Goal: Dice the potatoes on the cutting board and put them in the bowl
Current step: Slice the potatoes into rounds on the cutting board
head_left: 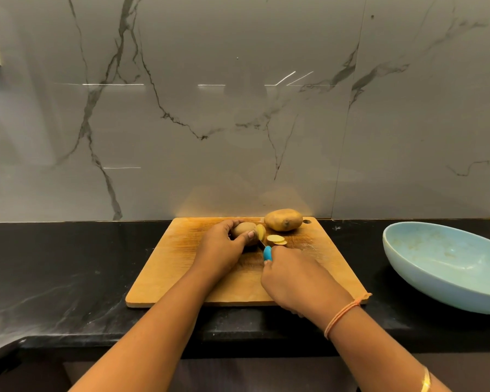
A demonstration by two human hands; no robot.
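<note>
Just above the middle of the frame, a half-cut potato lies on the far part of the wooden cutting board. The left hand is curled over it from the left, thumb against its near side, holding it down. One pale slice leans against the cut face at the hand's right edge. A few more slices lie flat and overlapping just right of that.

The right hand, lower and to the right, is wrapped around the blue handle of a knife. The handle's tip pokes out above the knuckles and points towards the potato.

A whole, unpeeled potato rests at the board's far edge, beside the hanging hole, just behind the slices. The light blue bowl sits on the black counter at the right of the frame, well apart from the board.

Only a short dark stretch of the blade shows between the handle and the potato, so it is probably in the cut, though that cannot be seen. The left palm covers much of the held potato. The bowl's right side is cut off by the frame edge, as is part of a gold bangle at the bottom.
</note>
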